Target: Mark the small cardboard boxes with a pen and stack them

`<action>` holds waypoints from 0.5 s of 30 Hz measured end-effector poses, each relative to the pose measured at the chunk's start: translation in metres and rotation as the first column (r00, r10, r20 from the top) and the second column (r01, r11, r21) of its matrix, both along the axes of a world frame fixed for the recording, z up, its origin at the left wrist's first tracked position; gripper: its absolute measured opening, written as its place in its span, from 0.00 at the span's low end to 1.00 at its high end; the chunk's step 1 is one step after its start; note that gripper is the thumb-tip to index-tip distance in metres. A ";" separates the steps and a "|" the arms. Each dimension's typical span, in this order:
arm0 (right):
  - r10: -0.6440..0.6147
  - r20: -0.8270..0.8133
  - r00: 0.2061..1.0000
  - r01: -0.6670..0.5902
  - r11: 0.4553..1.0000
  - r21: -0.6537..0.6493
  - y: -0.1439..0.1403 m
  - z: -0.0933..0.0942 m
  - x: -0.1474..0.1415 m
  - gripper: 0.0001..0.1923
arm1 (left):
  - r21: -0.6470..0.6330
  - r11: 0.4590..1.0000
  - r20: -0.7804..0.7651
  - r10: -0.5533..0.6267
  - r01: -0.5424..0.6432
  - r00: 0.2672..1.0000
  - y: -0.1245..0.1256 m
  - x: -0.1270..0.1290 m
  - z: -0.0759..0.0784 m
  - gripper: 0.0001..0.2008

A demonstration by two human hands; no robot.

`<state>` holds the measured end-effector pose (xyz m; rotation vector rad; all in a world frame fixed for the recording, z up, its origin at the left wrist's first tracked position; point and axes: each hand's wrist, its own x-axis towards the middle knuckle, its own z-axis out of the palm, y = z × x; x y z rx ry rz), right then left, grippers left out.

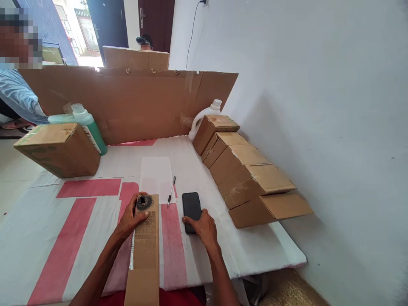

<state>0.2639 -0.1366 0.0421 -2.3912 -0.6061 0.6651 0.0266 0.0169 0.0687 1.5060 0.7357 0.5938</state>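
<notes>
My left hand (131,219) is closed around the far end of a long, narrow cardboard box (145,246), its thumb on the top face. On that face, beside the thumb, is a dark round ring with a hole (144,202). My right hand (206,228) grips the near right part of a black smartphone (191,206) on the table, thumb across it and fingers along its right edge. A pen (171,192) lies on a white paper sheet (155,170) between box and phone.
A red-striped white cloth covers the table (76,238). Brown boxes (236,170) line the right side by the wall. At left stand a box (60,148) and a green bottle (95,131); a white jug (207,111) is at back right. A cardboard panel (137,102) stands behind. People are beyond.
</notes>
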 end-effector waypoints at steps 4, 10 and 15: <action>0.063 -0.239 0.969 -0.002 0.969 0.246 -0.006 -0.002 -0.005 0.17 | -0.010 1.000 0.026 -0.009 0.009 1.000 0.000 -0.001 -0.004 0.30; 0.297 -0.666 0.684 0.231 0.778 0.584 -0.016 0.053 -0.034 0.28 | -0.009 1.000 0.049 -0.002 0.002 0.999 0.000 -0.001 -0.006 0.30; 0.570 -0.759 0.314 0.340 0.679 0.651 0.007 0.109 -0.070 0.23 | -0.003 1.000 0.066 0.011 -0.010 0.998 0.000 0.002 -0.005 0.31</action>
